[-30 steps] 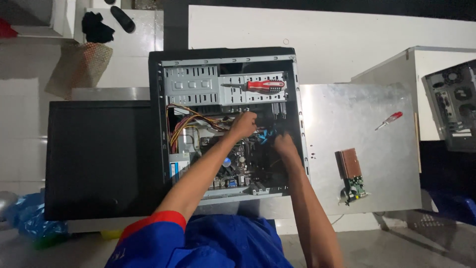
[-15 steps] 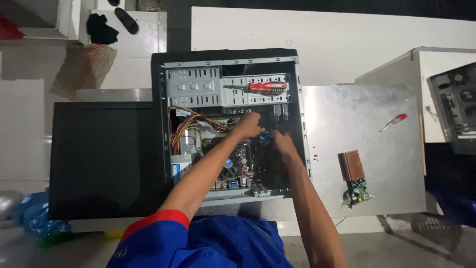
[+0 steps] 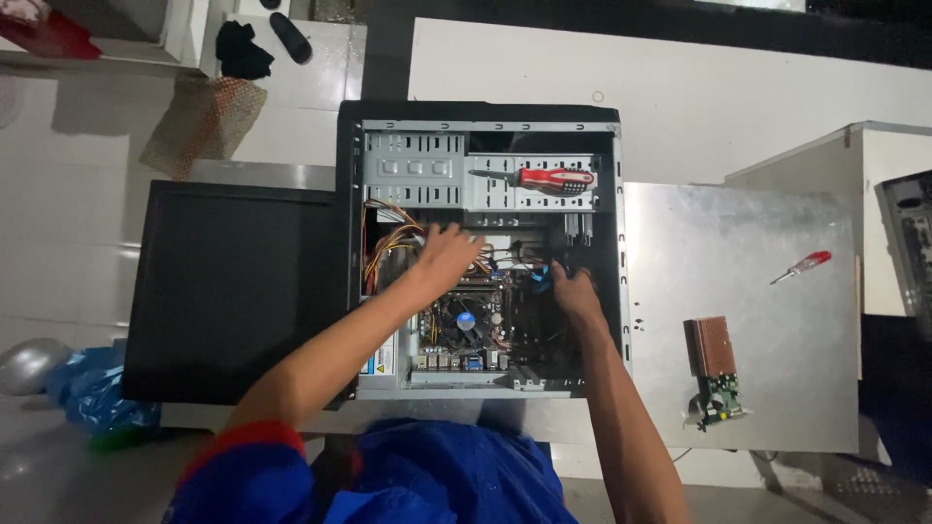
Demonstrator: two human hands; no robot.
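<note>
hands work inside the open computer case (image 3: 482, 116): left hand (image 3: 445, 254) spread open over wires (image 3: 381, 254), right hand (image 3: 576, 291) pinching a blue cable (image 3: 541, 280).

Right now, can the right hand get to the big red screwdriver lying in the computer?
Probably yes. The red screwdriver lies uncovered on the drive bay, just above the right hand, with nothing between them.

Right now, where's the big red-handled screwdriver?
In the head view, the red-handled screwdriver lies across the drive bays at the top of the open computer case, above and between both hands, handle pointing right.
</note>
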